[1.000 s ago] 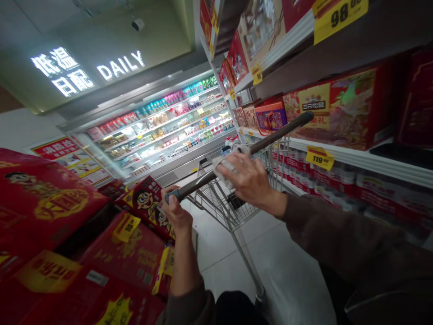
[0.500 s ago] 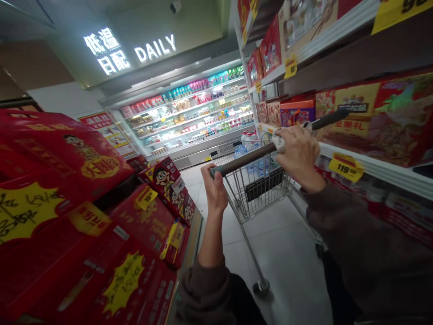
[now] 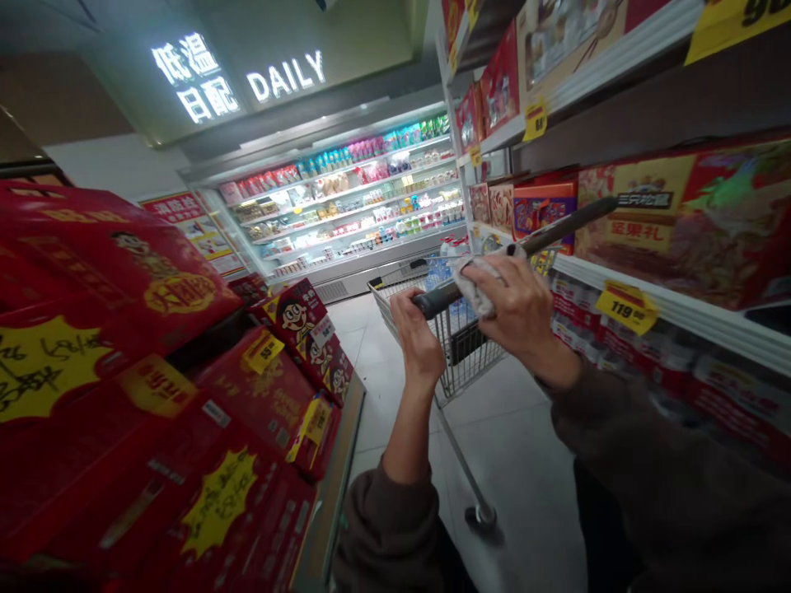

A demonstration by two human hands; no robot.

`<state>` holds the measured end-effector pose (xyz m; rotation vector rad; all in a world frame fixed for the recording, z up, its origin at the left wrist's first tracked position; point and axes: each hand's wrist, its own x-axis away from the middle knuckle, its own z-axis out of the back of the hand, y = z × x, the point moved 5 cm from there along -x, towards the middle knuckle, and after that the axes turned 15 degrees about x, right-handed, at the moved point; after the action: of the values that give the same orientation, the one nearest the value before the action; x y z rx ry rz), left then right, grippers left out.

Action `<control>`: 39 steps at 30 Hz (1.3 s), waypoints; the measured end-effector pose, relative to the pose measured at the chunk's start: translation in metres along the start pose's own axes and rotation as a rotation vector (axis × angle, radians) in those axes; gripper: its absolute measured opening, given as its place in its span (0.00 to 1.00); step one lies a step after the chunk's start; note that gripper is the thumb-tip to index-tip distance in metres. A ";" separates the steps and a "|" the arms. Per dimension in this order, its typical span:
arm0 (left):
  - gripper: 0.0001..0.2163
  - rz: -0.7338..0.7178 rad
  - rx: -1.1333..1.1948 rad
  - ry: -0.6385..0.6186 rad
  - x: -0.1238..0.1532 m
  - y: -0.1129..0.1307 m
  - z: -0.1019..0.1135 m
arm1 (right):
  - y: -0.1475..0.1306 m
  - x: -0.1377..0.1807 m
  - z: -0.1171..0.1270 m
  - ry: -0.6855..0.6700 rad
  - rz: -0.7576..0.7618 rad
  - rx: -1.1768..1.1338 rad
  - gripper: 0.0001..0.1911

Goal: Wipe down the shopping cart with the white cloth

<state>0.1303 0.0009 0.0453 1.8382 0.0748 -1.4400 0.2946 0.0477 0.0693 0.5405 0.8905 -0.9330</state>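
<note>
A dark handle bar [image 3: 572,224] slants up to the right above the near end of a wire shopping cart [image 3: 473,362]. I cannot make out where it joins the cart. My left hand [image 3: 417,338] is closed round the bar's left end. Farther along, my right hand [image 3: 516,305] presses a light grey cloth [image 3: 475,288] around the bar, fingers bent over it. Behind the bar, clear plastic bottles [image 3: 440,268] lie in the cart, partly hidden by my right hand and the cloth.
Red gift boxes [image 3: 111,247] are stacked close on the left. White shelves [image 3: 698,309] with boxed goods and yellow price tags run along the right. A lit refrigerated display case [image 3: 352,206] stands ahead, past the tiled floor [image 3: 525,461].
My right hand has slid left along the bar with the cloth, closer to my left hand. My left hand and the bar's left end have shifted right.
</note>
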 end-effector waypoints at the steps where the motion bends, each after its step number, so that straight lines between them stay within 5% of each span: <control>1: 0.26 -0.008 -0.011 -0.007 0.002 0.004 -0.004 | 0.012 -0.003 -0.001 -0.002 -0.030 0.009 0.30; 6: 0.23 -0.039 -0.052 -0.035 0.013 0.015 -0.032 | 0.025 -0.007 0.018 -0.007 -0.118 0.036 0.28; 14: 0.21 -0.015 0.063 -0.027 0.026 0.021 -0.062 | 0.010 0.008 0.054 0.019 0.038 -0.057 0.28; 29: 0.23 0.001 0.337 -0.105 0.046 0.023 -0.091 | 0.022 0.004 0.082 0.040 0.032 0.509 0.15; 35: 0.24 0.172 0.578 -0.102 0.056 0.052 -0.089 | 0.036 0.002 0.078 -0.019 0.045 0.559 0.14; 39: 0.27 0.435 0.982 -0.238 0.088 0.089 -0.084 | 0.053 -0.002 0.075 -0.048 0.036 0.575 0.16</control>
<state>0.2718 -0.0457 0.0227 2.1719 -1.2687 -1.4582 0.3706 0.0209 0.1128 1.0152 0.5579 -1.1675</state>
